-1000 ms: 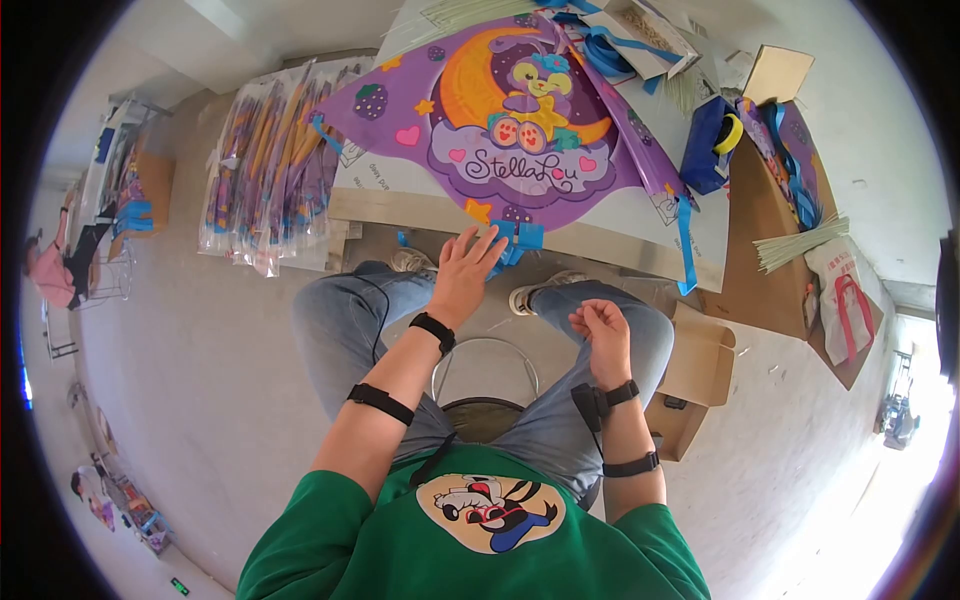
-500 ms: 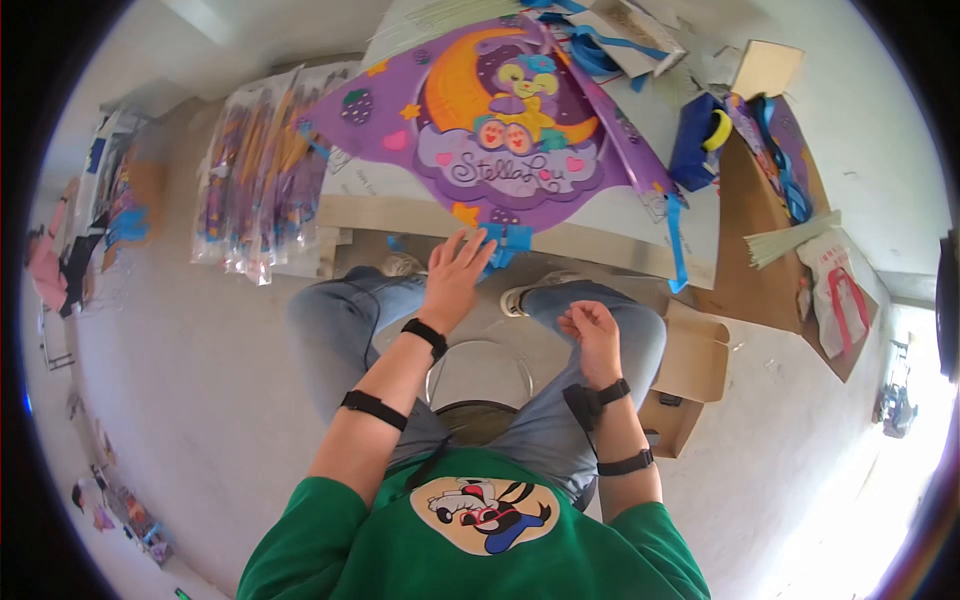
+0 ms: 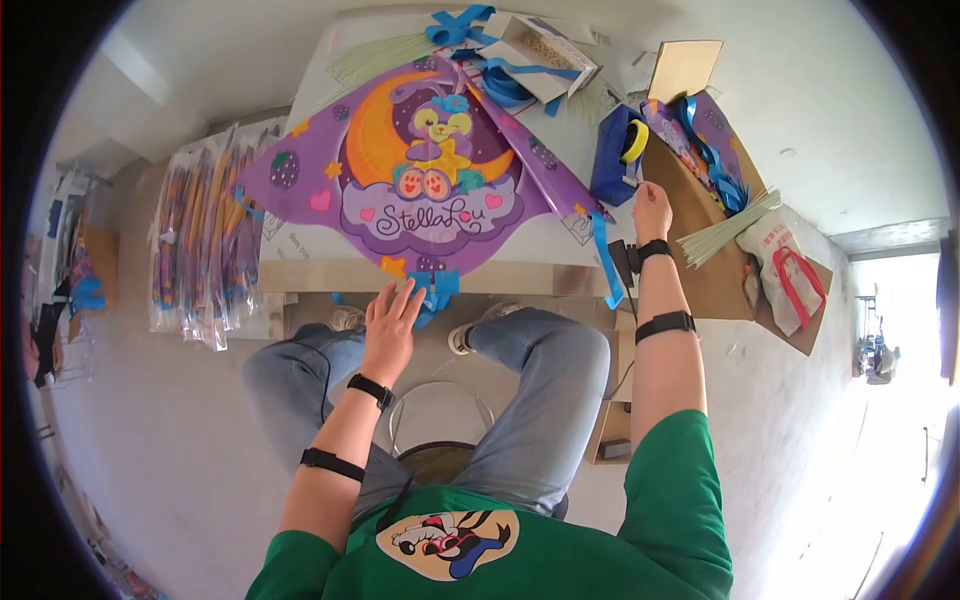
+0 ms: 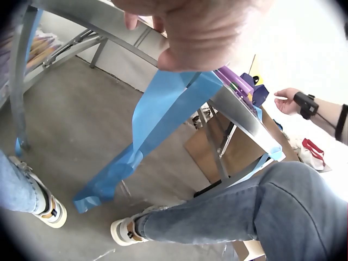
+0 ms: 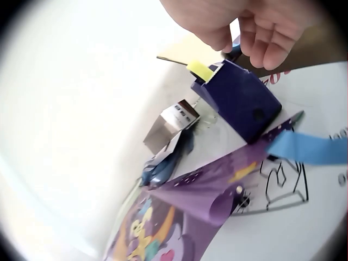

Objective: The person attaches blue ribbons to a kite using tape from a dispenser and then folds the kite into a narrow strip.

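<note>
A purple kite (image 3: pixel 430 215) printed with a bunny, a moon and "StellaLou" lies on the white table. Its blue ribbon tail (image 4: pixel 157 119) hangs over the front edge toward the floor. My left hand (image 3: pixel 390 330) rests by the kite's lower tip, fingers extended onto the ribbon's top end. On the right stands a dark blue tape dispenser (image 3: pixel 612 165) with a yellow core. My right hand (image 3: pixel 652 212) is at the dispenser's near end; in the right wrist view its thumb and fingers are apart around that end.
Bagged kites (image 3: pixel 205 235) are stacked at the left. A white box (image 3: pixel 540 60) with blue ribbon stands at the back, beside pale thin sticks (image 3: pixel 375 60). At the right are a cardboard box (image 3: pixel 715 285), more sticks (image 3: pixel 730 225) and a white bag (image 3: pixel 780 270) with red handles.
My right hand has moved from above my right thigh forward and right to the tape dispenser. My left hand has stayed at the kite's tip. The head view has turned to the right.
</note>
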Demonstrator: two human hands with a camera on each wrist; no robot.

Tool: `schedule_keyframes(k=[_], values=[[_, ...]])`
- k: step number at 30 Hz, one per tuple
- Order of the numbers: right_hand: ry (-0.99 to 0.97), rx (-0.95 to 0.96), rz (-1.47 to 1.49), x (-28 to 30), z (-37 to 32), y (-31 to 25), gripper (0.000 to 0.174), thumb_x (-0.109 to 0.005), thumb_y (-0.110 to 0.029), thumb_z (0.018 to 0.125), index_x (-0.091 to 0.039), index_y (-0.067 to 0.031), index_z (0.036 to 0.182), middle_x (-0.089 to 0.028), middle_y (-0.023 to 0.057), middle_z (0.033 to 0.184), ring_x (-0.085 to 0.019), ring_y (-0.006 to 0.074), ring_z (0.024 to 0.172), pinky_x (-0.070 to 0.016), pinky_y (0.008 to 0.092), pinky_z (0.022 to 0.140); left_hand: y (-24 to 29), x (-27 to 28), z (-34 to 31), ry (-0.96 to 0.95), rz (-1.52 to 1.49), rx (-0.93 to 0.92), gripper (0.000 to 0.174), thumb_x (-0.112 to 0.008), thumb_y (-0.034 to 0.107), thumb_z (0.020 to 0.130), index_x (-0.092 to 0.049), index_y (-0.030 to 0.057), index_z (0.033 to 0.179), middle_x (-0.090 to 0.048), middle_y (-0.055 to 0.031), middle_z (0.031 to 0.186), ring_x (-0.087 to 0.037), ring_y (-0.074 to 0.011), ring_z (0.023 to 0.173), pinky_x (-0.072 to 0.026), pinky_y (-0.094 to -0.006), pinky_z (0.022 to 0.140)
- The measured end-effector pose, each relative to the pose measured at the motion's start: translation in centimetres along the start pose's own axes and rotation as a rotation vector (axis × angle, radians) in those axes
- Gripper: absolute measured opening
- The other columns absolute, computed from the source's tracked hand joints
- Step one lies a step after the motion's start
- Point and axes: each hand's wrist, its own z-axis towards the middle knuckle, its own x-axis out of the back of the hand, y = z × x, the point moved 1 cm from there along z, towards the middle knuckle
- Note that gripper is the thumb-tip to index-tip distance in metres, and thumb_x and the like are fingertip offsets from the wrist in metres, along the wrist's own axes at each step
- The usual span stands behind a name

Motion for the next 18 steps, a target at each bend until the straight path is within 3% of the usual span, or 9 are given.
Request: schedule_keyframes(k=[2, 3, 7, 9, 13, 15, 18], values=[[-0.128, -0.192, -0.137, -0.8, 1.6, 0.0, 0.034, -0.058, -0.036, 0.087, -0.068, -0.0085, 0.103, -0.068, 0.0145, 0.092, -0.063, 0.0316, 0.085, -0.0487, 0.0402, 0.077, 0.0, 0.1, 0.0, 0.006, -0.005, -0.004, 0.057, -0.054, -0.004, 0.076, -0.051, 0.0118, 0.131, -0.042, -0.0044, 0.142, -0.039, -0.0325, 0.127, -0.0342, -0.0463, 0.101], [-0.168, -0.267, -0.105, -1.0, 2.0, -0.4, 0.034, -0.062, -0.034, 0.085, -0.068, -0.0063, 0.104, -0.069, 0.0120, 0.094, -0.064, 0.0251, 0.081, -0.0491, 0.0369, 0.075, 0.0, 0.2, 0.0, 0.001, -0.011, -0.007, 0.058, -0.054, -0.004, 0.076, -0.050, 0.0117, 0.131, -0.042, -0.0047, 0.142, -0.039, -0.0327, 0.127, -0.0341, -0.0463, 0.101], [-0.188, -0.384, 0.058, -1.1, 2.2, -2.3, 0.029, -0.067, -0.028, 0.084, -0.068, -0.0052, 0.101, -0.068, 0.0072, 0.086, -0.062, 0.0178, 0.070, -0.0504, 0.0329, 0.065, 0.0, 0.2, 0.0, -0.006, -0.009, -0.004, 0.058, -0.054, -0.004, 0.075, -0.050, 0.0118, 0.131, -0.042, -0.0047, 0.142, -0.039, -0.0327, 0.127, -0.0339, -0.0462, 0.101], [-0.212, -0.589, 0.382, -1.2, 2.2, -2.8, 0.022, -0.070, -0.022, 0.082, -0.067, -0.0044, 0.095, -0.064, 0.0027, 0.080, -0.054, 0.0111, 0.060, -0.0483, 0.0266, 0.055, -0.1, 0.1, 0.0, -0.003, -0.016, -0.008, 0.058, -0.054, -0.004, 0.075, -0.050, 0.0119, 0.131, -0.041, -0.0046, 0.142, -0.038, -0.0324, 0.127, -0.0336, -0.0460, 0.101], [-0.246, -0.625, 0.551, -1.0, 2.3, -2.3, 0.016, -0.069, -0.020, 0.083, -0.065, -0.0059, 0.090, -0.061, 0.0021, 0.076, -0.050, 0.0097, 0.055, -0.0459, 0.0229, 0.050, -0.1, 0.1, 0.0, -0.004, -0.020, -0.005, 0.059, -0.054, -0.004, 0.075, -0.050, 0.0123, 0.131, -0.041, -0.0045, 0.142, -0.038, -0.0321, 0.128, -0.0333, -0.0459, 0.101], [-0.163, -0.742, 0.751, -1.0, 1.8, -2.2, 0.013, -0.068, -0.016, 0.083, -0.063, -0.0055, 0.088, -0.058, 0.0024, 0.076, -0.051, 0.0111, 0.059, -0.0475, 0.0252, 0.056, -0.1, 0.1, 0.0, -0.009, -0.018, -0.002, 0.059, -0.054, -0.004, 0.075, -0.050, 0.0126, 0.131, -0.041, -0.0043, 0.142, -0.038, -0.0318, 0.128, -0.0332, -0.0456, 0.102], [-0.115, -0.721, 0.851, -1.0, -0.1, -2.5, 0.009, -0.067, -0.012, 0.082, -0.062, -0.0054, 0.085, -0.056, 0.0024, 0.076, -0.054, 0.0128, 0.066, -0.0494, 0.0284, 0.063, -0.1, 0.2, 0.0, -0.011, -0.014, 0.003, 0.059, -0.054, -0.004, 0.075, -0.050, 0.0128, 0.132, -0.041, -0.0042, 0.143, -0.038, -0.0314, 0.128, -0.0329, -0.0457, 0.102]])
